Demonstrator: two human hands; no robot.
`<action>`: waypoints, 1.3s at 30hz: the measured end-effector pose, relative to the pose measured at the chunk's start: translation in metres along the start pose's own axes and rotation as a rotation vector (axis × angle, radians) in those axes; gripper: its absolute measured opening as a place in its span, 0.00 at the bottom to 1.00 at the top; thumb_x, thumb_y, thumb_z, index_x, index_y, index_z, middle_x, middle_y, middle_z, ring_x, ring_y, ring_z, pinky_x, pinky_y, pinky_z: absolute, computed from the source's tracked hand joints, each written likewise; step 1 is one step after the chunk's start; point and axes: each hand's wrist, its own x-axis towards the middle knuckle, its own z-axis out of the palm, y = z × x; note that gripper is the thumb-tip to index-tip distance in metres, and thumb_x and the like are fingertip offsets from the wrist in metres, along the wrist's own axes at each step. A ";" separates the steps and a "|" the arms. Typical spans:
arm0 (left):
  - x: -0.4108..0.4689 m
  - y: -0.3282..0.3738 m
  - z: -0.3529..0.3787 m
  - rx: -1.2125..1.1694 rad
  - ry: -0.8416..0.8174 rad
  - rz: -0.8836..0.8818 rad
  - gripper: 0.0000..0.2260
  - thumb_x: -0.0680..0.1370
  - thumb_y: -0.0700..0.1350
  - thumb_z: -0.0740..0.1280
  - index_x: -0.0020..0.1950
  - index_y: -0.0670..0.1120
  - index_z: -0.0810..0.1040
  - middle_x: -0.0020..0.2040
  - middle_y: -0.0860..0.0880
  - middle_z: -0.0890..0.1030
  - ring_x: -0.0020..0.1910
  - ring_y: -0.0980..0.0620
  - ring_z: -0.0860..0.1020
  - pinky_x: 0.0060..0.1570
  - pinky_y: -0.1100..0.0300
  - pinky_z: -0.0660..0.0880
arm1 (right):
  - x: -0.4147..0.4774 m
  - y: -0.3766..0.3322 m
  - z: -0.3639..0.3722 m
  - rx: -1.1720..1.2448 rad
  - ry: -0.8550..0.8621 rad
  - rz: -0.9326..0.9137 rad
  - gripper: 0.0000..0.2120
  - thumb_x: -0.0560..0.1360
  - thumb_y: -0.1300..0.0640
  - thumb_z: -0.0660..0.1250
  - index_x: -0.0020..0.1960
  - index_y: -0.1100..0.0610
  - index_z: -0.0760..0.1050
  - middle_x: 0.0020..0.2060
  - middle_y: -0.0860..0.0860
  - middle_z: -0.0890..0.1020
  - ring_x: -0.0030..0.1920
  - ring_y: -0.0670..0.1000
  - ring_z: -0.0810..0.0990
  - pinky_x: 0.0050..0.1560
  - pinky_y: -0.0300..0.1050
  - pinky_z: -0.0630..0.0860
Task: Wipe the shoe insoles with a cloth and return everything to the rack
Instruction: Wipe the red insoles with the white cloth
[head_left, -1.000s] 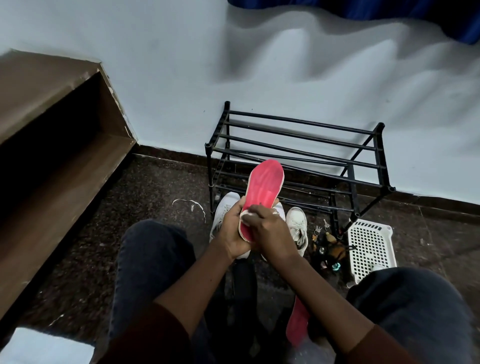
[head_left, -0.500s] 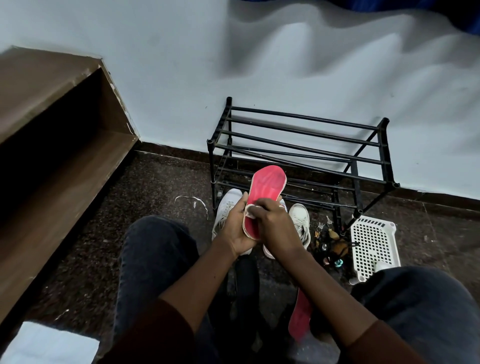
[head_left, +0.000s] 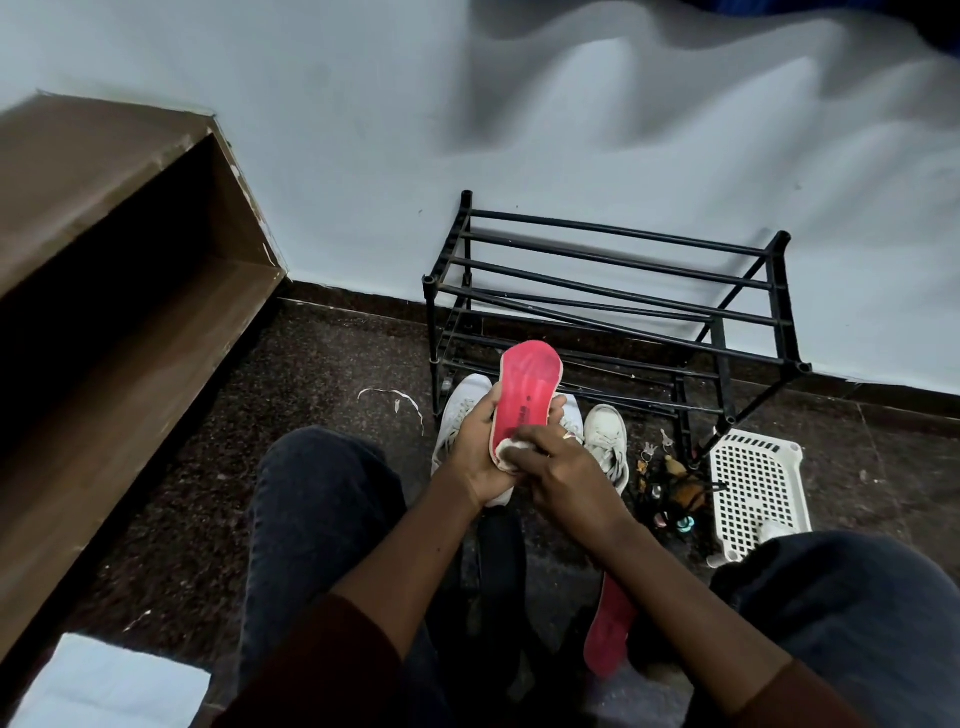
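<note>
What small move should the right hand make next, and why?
Probably slide the cloth up toward the far end of the insole: the right hand presses it at the near end, the left hand grips the insole, and the upper stretch lies bare.

home interior, shoe rack (head_left: 613, 291) against wall, granite floor (head_left: 322, 374)

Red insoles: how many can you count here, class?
2. One held insole in the left hand; the other insole on the floor by the right leg. More may be hidden.
</note>
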 end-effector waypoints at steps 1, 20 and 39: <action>-0.001 0.000 0.001 0.021 -0.010 -0.005 0.27 0.77 0.57 0.61 0.63 0.35 0.76 0.62 0.40 0.76 0.56 0.46 0.79 0.57 0.54 0.77 | 0.005 0.001 0.001 -0.011 -0.021 0.038 0.14 0.59 0.70 0.70 0.45 0.63 0.81 0.45 0.60 0.81 0.37 0.59 0.81 0.33 0.46 0.79; 0.001 0.000 -0.006 0.185 0.072 0.148 0.28 0.81 0.59 0.48 0.71 0.41 0.67 0.66 0.44 0.74 0.61 0.45 0.75 0.68 0.49 0.66 | -0.010 -0.015 0.012 0.066 0.101 0.246 0.10 0.65 0.66 0.66 0.45 0.62 0.81 0.42 0.57 0.79 0.37 0.58 0.80 0.36 0.44 0.78; 0.004 -0.009 -0.016 0.188 0.119 0.128 0.27 0.81 0.58 0.51 0.66 0.40 0.74 0.65 0.42 0.75 0.64 0.44 0.74 0.69 0.48 0.64 | -0.010 -0.019 0.025 -0.009 -0.010 0.386 0.09 0.62 0.73 0.68 0.38 0.62 0.79 0.38 0.58 0.77 0.32 0.59 0.77 0.29 0.48 0.75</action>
